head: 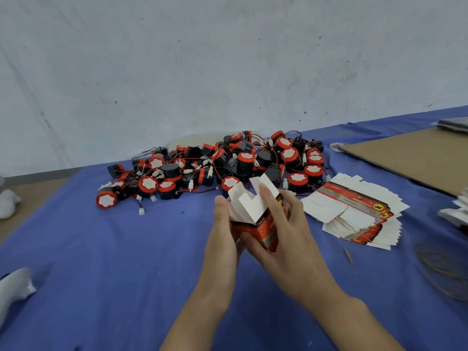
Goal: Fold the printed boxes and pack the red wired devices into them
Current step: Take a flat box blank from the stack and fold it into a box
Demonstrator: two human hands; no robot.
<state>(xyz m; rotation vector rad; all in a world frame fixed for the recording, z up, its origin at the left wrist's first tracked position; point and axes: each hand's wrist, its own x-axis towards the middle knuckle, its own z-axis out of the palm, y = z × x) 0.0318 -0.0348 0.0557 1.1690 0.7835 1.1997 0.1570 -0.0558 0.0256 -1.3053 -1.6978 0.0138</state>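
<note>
Flaps of white card stand open at the top of a half-formed printed box (263, 228), which is held just above the blue-covered surface (101, 249) at the middle of the frame. The left hand (225, 224) grips its left side, thumb up along the edge. The right hand (283, 224) wraps the right side, its fingers (267, 198) curled round the box, with one reaching up against the flaps. Neither hand holds anything else. The box's long axis runs roughly upright, leaning a little. Its open end points up and away toward the heap of red wired devices (215, 163) against the wall in the upper middle of the frame, and its red printed lower corner points down toward the person. I cannot see whether the bottom is closed. To do this step well, I would say, square the body first so the walls meet cleanly. Then turn in the short side flaps before the long one, creasing along the scored lines rather than across the print. Keep the left hand firm so the tube does not collapse. Flat printed boxes (354, 214) lie fanned in a stack to the right of the hands, with a brown cardboard sheet (410, 158) beyond them at the right edge.
</note>
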